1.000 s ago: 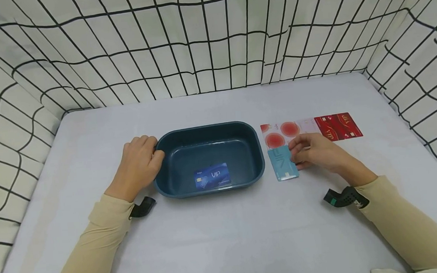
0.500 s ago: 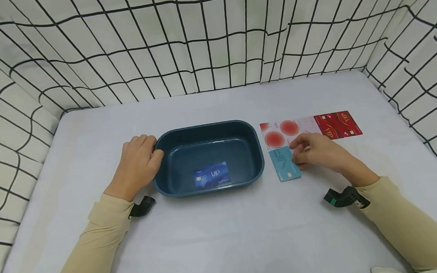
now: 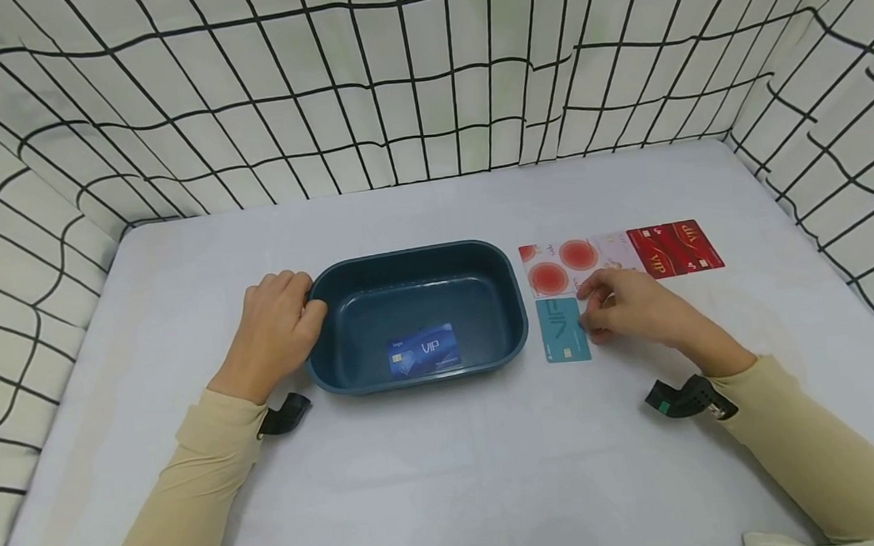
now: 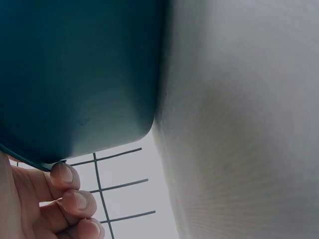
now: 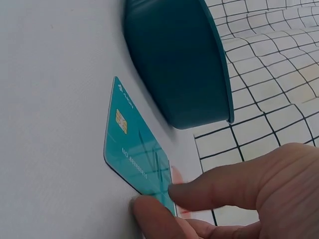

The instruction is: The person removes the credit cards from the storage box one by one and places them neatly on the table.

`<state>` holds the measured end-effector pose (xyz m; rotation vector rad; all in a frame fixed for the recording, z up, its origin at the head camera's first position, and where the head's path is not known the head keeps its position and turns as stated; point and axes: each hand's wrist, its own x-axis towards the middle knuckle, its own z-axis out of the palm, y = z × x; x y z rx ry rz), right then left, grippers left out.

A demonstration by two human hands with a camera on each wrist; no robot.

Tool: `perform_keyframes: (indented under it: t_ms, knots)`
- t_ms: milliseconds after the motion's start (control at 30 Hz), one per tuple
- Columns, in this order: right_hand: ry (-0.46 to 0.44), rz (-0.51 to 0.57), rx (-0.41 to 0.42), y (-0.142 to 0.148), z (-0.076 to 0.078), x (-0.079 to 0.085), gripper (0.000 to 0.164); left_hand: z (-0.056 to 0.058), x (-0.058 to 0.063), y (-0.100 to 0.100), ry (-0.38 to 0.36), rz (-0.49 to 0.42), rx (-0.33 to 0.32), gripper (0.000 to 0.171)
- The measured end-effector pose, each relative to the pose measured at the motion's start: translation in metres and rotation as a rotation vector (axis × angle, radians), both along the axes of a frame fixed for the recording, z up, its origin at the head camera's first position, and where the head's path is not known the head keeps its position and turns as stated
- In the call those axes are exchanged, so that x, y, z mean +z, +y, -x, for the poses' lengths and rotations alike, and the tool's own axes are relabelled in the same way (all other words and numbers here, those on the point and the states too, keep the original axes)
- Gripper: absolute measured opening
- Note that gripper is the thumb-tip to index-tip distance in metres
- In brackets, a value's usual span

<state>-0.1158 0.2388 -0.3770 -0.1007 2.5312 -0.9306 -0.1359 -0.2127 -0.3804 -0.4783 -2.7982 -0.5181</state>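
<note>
My left hand (image 3: pixel 278 324) grips the left end of the dark teal plastic basin (image 3: pixel 514 302) at its rim; in the left wrist view its curled fingers (image 4: pixel 79 201) show under the rim. A blue VIP card (image 3: pixel 424 351) lies flat inside the basin. To the right of the basin, my right hand (image 3: pixel 627 305) pinches the right edge of a teal card (image 3: pixel 563 329) between thumb and fingers. That card lies on the table, upright in the head view, just below a pink card with red circles (image 3: pixel 557 266). Its chip and number face up in the right wrist view (image 5: pixel 137 149).
Right of the pink card are red VIP cards (image 3: pixel 676 248), in line with it at the back. White cloth covers the table (image 3: pixel 449 473). A black wire grid (image 3: pixel 455 80) stands along the back and both sides.
The teal card, first tilted with its lower end to the right, has turned and now stands straight under the pink card. My left hand and the basin have stayed in place.
</note>
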Motion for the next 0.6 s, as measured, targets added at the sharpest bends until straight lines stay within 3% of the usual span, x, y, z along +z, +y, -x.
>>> perform_keyframes:
  t_ms: [200, 600]
  knots:
    - [0.045, -0.046, 0.03, -0.0026, 0.0005, -0.0006, 0.052, 0.0003, -0.0006, -0.0007, -0.004, -0.001, 0.002, 0.019]
    - [0.048, -0.061, 0.038, 0.0002, 0.0017, -0.001, 0.045, 0.0002, 0.0002, 0.0001, -0.005, -0.009, 0.0, 0.019]
